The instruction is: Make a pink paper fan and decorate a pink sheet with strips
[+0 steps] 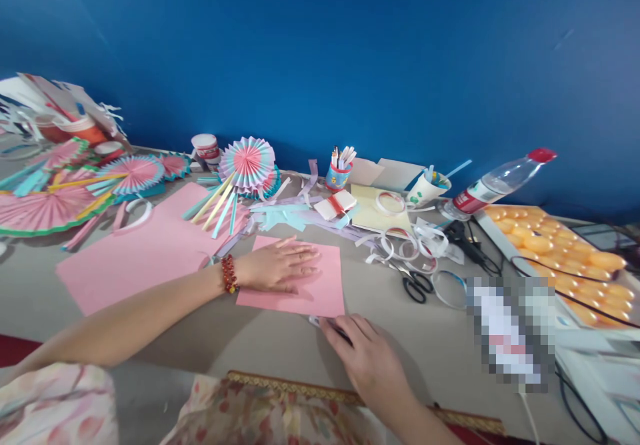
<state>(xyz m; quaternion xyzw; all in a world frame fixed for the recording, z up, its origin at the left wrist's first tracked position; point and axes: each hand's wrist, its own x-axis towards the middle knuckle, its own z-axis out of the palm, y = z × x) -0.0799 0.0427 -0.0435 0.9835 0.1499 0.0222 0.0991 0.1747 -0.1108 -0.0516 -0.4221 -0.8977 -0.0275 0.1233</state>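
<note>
My left hand [280, 268] lies flat on a pink sheet of paper [327, 285], fingers stretched out and slightly apart, with a beaded bracelet at the wrist. Just below the sheet's lower right corner, my right hand [367, 351] is closed around a slim tool [314, 321] with a pale tip and a dark part showing between the fingers. Most of that tool is hidden by the hand, so its exact kind is unclear. A larger pink sheet [135, 258] lies to the left, partly under my left forearm.
Folded paper fans [247, 165] and paper strips [280, 217] lie along the back and left. On the right are black-handled scissors [417, 287], tape rolls [400, 245], a glue gun [467, 241], a tilted bottle [500, 185] and a tray of orange balls [560, 251]. A pen cup [339, 177] stands by the blue wall.
</note>
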